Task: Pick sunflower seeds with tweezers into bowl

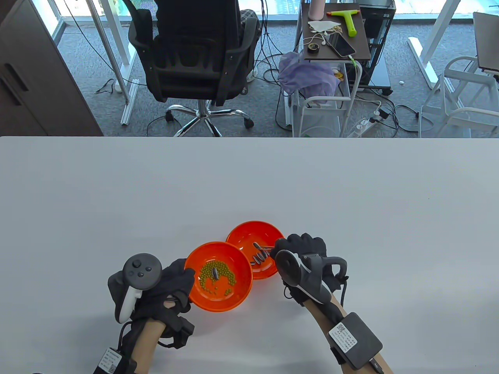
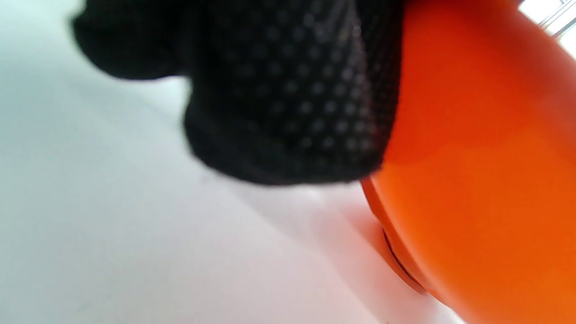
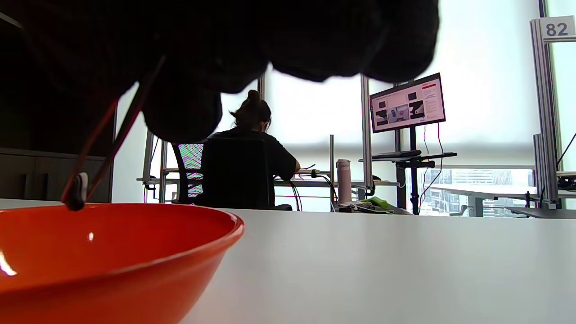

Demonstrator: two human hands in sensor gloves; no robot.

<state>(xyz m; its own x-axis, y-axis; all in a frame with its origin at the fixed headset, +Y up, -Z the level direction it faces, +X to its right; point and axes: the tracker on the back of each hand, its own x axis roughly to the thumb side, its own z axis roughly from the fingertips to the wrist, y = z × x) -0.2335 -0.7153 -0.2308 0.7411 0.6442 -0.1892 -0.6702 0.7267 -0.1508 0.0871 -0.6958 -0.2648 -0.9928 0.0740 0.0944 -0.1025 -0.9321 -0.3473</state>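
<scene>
Right wrist view: right hand (image 3: 216, 49) pinching thin metal tweezers (image 3: 101, 148) on 1 striped sunflower seed (image 3: 80, 191), above far orange plastic bowl (image 3: 135, 261). Left hand (image 1: 163, 288) holds near orange bowl w/ green beans (image 1: 218, 276). Risk: early release, seed bounces off rim.

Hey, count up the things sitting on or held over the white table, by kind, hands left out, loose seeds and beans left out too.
Orange bowls: 2, near bowl, far bowl
Tweezers: 1, pinching a sunflower seed
Total: 3
</scene>
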